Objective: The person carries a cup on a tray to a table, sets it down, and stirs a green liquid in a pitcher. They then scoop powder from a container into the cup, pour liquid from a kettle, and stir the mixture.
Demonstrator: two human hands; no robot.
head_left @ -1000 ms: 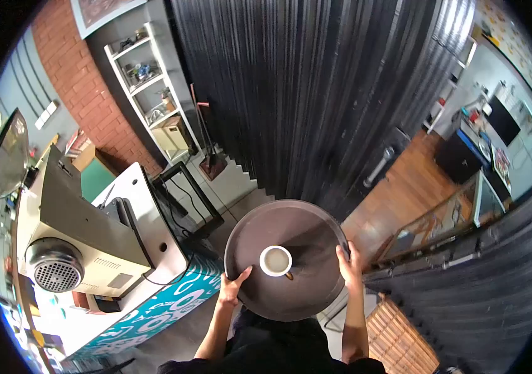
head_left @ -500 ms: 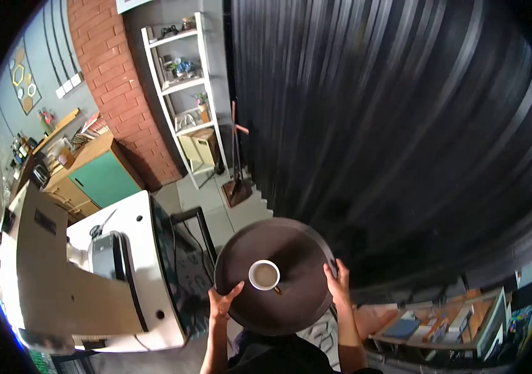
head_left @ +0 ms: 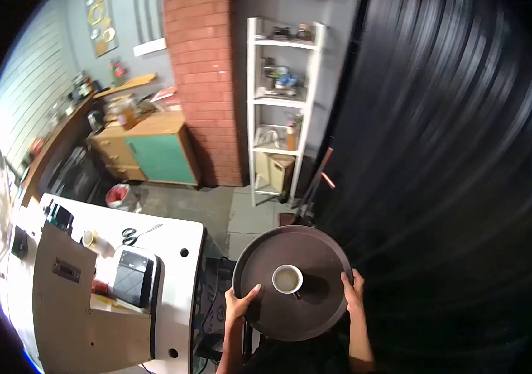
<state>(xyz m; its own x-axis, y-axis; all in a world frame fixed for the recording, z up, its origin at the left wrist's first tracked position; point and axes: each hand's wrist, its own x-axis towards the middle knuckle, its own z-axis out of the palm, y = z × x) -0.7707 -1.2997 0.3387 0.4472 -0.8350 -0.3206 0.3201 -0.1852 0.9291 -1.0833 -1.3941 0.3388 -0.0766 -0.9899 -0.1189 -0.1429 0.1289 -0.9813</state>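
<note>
Between my two hands I carry a round dark brown serving tray [head_left: 316,249], held level in front of my body. My left hand [head_left: 239,303] grips its left rim, the thumb lying over the top. On the opposite rim my right hand [head_left: 354,293] is closed the same way, thumb on the upper face. A white cup [head_left: 287,279] stands upright near the tray's middle, with a pale brown drink in it. Its dark handle points down and to the right. Neither hand touches the cup.
A white table [head_left: 175,274] at left bears scissors [head_left: 132,237], a black-screened device [head_left: 134,280] and a beige panel [head_left: 66,311]. Ahead stand a green-doored cabinet [head_left: 163,156], a brick pillar [head_left: 203,93] and a white shelf [head_left: 278,100]. A black curtain [head_left: 440,187] hangs along the right.
My view has turned to the left, so the shelf, pillar and cabinet sit further right. More of the table and a bin show. Both hands still hold the tray with the cup on it.
</note>
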